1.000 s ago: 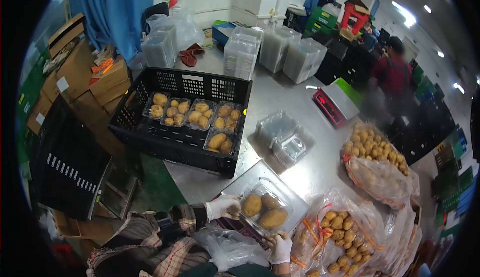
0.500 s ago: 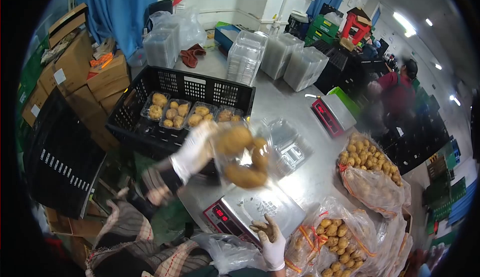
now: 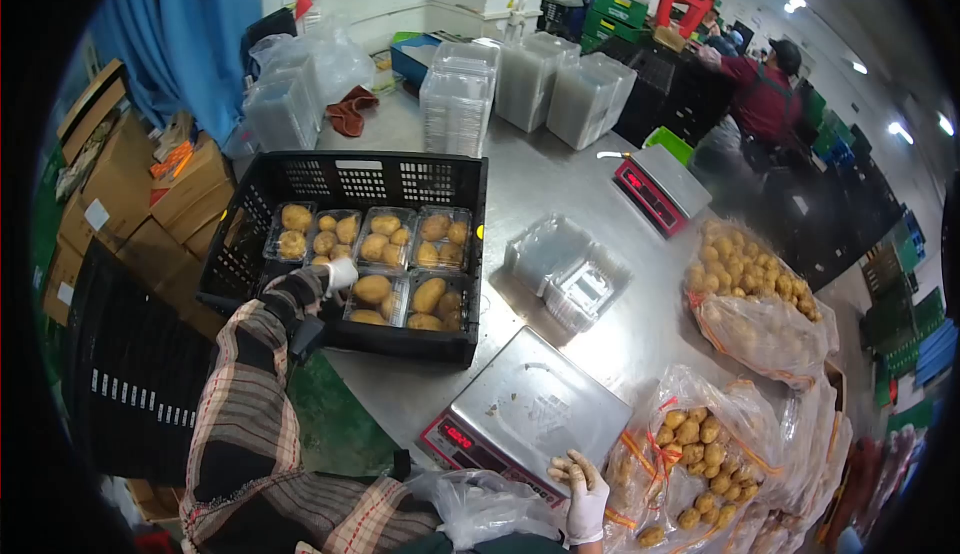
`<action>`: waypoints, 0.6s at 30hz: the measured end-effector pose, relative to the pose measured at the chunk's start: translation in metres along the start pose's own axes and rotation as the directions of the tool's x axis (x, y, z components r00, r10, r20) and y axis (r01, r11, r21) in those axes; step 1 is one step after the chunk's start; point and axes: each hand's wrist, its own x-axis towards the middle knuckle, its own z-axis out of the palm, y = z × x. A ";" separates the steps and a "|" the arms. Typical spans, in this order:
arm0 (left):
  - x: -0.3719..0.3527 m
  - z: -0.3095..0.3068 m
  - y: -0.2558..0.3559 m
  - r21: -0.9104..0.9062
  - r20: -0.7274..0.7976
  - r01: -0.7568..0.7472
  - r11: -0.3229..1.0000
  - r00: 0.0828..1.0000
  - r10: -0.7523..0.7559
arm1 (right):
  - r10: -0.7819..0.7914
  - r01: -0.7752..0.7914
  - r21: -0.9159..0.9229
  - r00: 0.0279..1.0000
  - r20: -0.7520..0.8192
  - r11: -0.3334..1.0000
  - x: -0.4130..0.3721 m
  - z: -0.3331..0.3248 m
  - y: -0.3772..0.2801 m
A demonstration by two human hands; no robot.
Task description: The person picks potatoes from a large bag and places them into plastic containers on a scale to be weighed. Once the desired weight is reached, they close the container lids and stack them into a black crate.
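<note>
My left hand [image 3: 340,274], in a white glove, reaches into the black plastic crate [image 3: 300,169] and rests against a clear clamshell box of potatoes [image 3: 372,297] in the front row. Several other filled potato boxes [image 3: 375,237] lie beside and behind it. My right hand [image 3: 582,494], also gloved, hovers with spread fingers and holds nothing, at the near corner of the steel scale [image 3: 535,409], whose platform is bare. An open bag of potatoes [image 3: 695,454] lies just right of that hand.
Empty clear boxes [image 3: 565,274] lie mid-table, and tall stacks of them [image 3: 460,94] stand at the back. A second scale [image 3: 655,182] and another potato bag [image 3: 750,299] sit to the right. Cardboard boxes [image 3: 150,194] are piled at left. A person in red [image 3: 765,94] works far back.
My left hand lifted the filled potato box off the scale, swung it left and set it down in the crate. My right hand left the box and now hovers by the scale.
</note>
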 end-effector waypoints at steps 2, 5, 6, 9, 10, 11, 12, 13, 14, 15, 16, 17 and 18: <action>0.009 0.017 0.014 0.576 -0.018 -0.077 0.814 0.994 0.106 | 0.012 -0.012 -0.011 1.000 -0.018 1.000 0.001 -0.002 -0.003; -0.031 0.055 0.102 0.729 -0.275 -0.073 0.680 0.879 0.389 | 0.054 -0.051 0.055 0.997 -0.056 0.997 0.002 -0.015 0.009; -0.043 0.060 0.136 0.596 -0.218 -0.374 0.711 0.776 0.591 | 0.081 -0.075 0.091 0.995 -0.064 0.993 0.004 -0.019 0.015; -0.073 0.113 0.233 0.387 -0.199 -0.812 0.438 0.390 0.899 | 0.089 -0.086 0.078 0.996 -0.031 0.993 0.006 -0.022 0.019; -0.091 0.135 0.264 0.277 -0.154 -0.869 0.410 0.381 0.912 | 0.074 -0.073 0.080 0.997 -0.020 0.994 0.007 -0.021 0.021; -0.102 0.159 0.289 0.157 -0.107 -0.911 0.381 0.368 0.924 | 0.061 -0.059 0.081 0.998 -0.014 0.995 0.009 -0.021 0.022; -0.100 0.184 0.306 0.128 -0.034 -0.898 0.421 0.420 0.907 | 0.054 -0.054 0.042 0.999 0.004 0.998 0.010 -0.023 0.021; -0.094 0.217 0.324 0.100 0.052 -0.885 0.455 0.461 0.886 | 0.052 -0.053 0.004 0.999 0.011 0.999 0.009 -0.028 0.021; -0.082 0.249 0.337 0.059 0.114 -0.873 0.484 0.487 0.866 | 0.046 -0.045 0.036 0.999 -0.009 0.998 0.007 -0.032 0.025; -0.075 0.276 0.340 0.179 0.116 -0.834 0.521 0.544 0.831 | 0.037 -0.035 0.069 0.999 -0.030 0.997 0.007 -0.036 0.030; -0.069 0.300 0.341 0.286 0.130 -0.830 0.478 0.528 0.839 | 0.022 -0.017 0.101 0.999 -0.048 0.995 0.004 -0.044 0.039; -0.058 0.319 0.337 0.314 0.215 -0.812 0.492 0.565 0.797 | 0.035 -0.025 0.115 0.995 -0.089 0.993 -0.001 -0.055 0.050; -0.023 0.346 0.316 0.367 0.157 -0.865 0.341 0.419 0.894 | 0.044 -0.028 0.129 0.991 -0.123 0.991 -0.004 -0.066 0.062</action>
